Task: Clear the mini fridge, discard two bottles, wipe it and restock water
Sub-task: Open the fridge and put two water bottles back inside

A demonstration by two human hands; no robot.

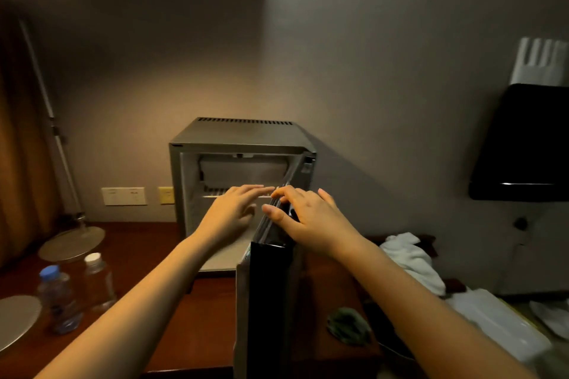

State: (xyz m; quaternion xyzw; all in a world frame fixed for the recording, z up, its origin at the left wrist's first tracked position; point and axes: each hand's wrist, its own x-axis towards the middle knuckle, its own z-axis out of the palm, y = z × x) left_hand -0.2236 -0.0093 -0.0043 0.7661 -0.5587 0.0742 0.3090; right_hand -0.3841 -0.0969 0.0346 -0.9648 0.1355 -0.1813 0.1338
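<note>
The right hand (311,218) grips the top edge of the open fridge door (268,301), thumb one side, fingers the other. The left hand (234,212) reaches with fingers extended, loosely together, into the mini fridge (240,138), apparently empty. Two bottles (77,292) stand on the wooden surface (191,317) at left.

I see a floor lamp (58,144) at left, its round base (72,243) beside the curtain (18,138). Wall sockets (124,196) sit low on the wall. At right hangs a black screen (523,144); a green object (349,325) lies on the tabletop (197,317).
</note>
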